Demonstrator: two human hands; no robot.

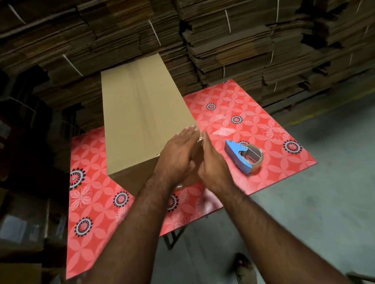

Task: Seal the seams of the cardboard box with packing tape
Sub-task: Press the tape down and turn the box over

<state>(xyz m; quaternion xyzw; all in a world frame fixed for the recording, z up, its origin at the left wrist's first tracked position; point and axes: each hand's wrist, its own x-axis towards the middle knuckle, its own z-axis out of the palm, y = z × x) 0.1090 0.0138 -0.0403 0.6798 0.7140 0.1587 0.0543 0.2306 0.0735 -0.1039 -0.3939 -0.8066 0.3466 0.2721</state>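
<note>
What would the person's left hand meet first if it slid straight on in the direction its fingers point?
Probably nothing on the box: the left hand lies flat near the right edge of the cardboard box, fingers aimed beyond it. Past that edge comes the red table, lower down.

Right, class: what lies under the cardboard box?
The cardboard box stands on a red flowered table. The part of the tabletop beneath it is covered, and both hands hide its near corner.

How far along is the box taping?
The cardboard box stands closed on the red table, and its top seam looks taped. Both the left hand and right hand press flat at its near corner, seemingly smoothing tape. The tape dispenser lies set aside; hidden seams can't be judged.
</note>
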